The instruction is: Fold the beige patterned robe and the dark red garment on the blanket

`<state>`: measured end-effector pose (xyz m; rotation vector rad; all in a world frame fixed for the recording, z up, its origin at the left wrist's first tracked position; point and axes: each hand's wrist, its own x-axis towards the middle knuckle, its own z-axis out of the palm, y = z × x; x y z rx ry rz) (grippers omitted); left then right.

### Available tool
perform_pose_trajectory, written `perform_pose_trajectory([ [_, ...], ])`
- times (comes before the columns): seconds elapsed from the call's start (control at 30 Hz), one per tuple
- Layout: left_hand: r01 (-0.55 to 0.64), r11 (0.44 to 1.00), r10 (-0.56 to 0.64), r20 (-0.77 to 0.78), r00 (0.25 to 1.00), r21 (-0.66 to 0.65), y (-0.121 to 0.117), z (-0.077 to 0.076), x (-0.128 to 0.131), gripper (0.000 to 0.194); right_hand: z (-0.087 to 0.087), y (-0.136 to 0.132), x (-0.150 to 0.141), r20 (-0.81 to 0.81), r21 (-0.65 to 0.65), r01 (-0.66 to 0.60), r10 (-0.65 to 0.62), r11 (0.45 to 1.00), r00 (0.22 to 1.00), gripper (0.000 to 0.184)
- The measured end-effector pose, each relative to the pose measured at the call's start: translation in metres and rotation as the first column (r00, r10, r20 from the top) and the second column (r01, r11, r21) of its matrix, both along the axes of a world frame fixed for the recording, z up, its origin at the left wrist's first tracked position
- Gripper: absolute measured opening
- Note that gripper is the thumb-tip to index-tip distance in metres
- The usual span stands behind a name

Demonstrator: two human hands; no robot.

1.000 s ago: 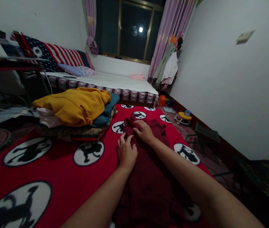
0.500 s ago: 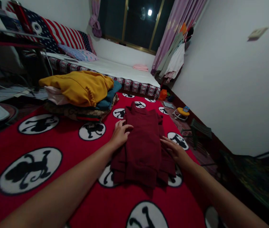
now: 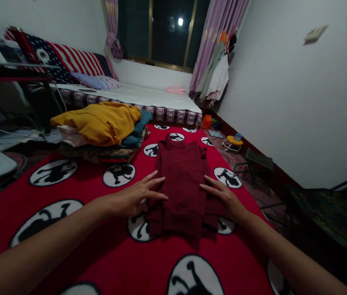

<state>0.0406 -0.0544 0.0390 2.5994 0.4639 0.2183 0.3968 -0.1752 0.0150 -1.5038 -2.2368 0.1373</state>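
A dark red long-sleeved top (image 3: 182, 180) lies on the red blanket (image 3: 112, 254), its sides and sleeves folded inward and its collar end pointing away from me. At its left edge is my left hand (image 3: 141, 194), fingers spread, the fingertips over the folded side. My right hand (image 3: 219, 194) rests along the opposite edge with its fingers stretched out on the cloth. Neither hand grips the fabric. Part of the right sleeve is hidden under my right hand.
Left of the top stands a pile of folded clothes with a yellow garment (image 3: 100, 121) uppermost. A bed (image 3: 136, 94) lies along the window. To the right are a small green folding stool (image 3: 255, 162), a yellow round stool (image 3: 234, 141) and a dark patterned chair (image 3: 333, 221).
My left hand has come back toward me along the top's left edge, its fingers spreading. My right hand has shifted slightly inward onto the cloth. The camera view has turned a little.
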Motion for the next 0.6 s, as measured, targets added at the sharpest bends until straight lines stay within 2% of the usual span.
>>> perform_pose_trajectory([
  [0.13, 0.043, 0.998, -0.045, -0.043, 0.998, -0.050, -0.004, 0.004, -0.006, 0.083, -0.001, -0.003, 0.001, 0.068, 0.067, 0.002, -0.006, 0.998, 0.998, 0.043],
  [0.23, 0.053, 0.998, -0.055, -0.051, 0.997, -0.038, -0.004, 0.003, -0.006, 0.081, -0.003, -0.008, -0.001, 0.081, 0.078, -0.064, 0.057, 0.995, 0.995, 0.041],
  [0.33, 0.056, 0.997, -0.056, 0.000, 0.998, 0.054, -0.004, -0.005, 0.002, 0.069, -0.008, -0.008, -0.005, 0.055, 0.049, -0.098, 0.096, 0.994, 0.994, 0.043],
  [0.47, 0.023, 0.990, -0.039, 0.113, 0.993, 0.140, -0.002, -0.021, 0.020, 0.042, -0.011, -0.001, -0.010, -0.023, 0.022, -0.050, 0.051, 0.999, 0.998, 0.039],
  [0.53, 0.041, 0.989, -0.062, 0.147, 0.987, 0.144, -0.005, -0.021, 0.024, 0.034, -0.006, -0.001, -0.013, -0.047, 0.015, -0.035, 0.035, 0.999, 0.998, 0.037],
  [0.6, 0.089, 0.986, -0.114, 0.176, 0.978, 0.140, -0.015, -0.013, 0.020, 0.032, 0.006, -0.009, -0.019, -0.069, -0.005, -0.052, 0.052, 0.999, 0.996, 0.036],
])
